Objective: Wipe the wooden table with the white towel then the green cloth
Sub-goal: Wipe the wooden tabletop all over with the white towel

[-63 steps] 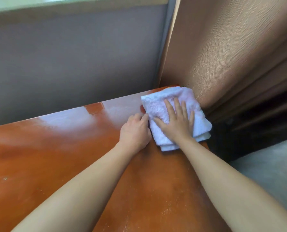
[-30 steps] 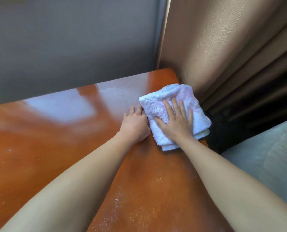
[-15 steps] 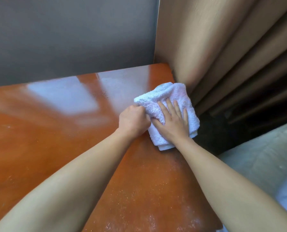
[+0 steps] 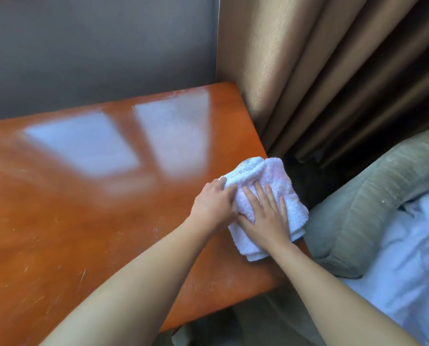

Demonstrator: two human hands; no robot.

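Glossy orange-brown wooden table [image 4: 88, 221], window glare on the far part, pale scratches and specks near the front. Folded white terry towel [image 4: 263, 176] lies at its right edge, overhanging slightly, both hands on it.

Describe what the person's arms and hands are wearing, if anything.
Nothing shows on them. Both forearms are bare up to the frame edge, with no sleeves in view. The left hand and right hand wear no gloves, and no rings, watch or bracelets show.
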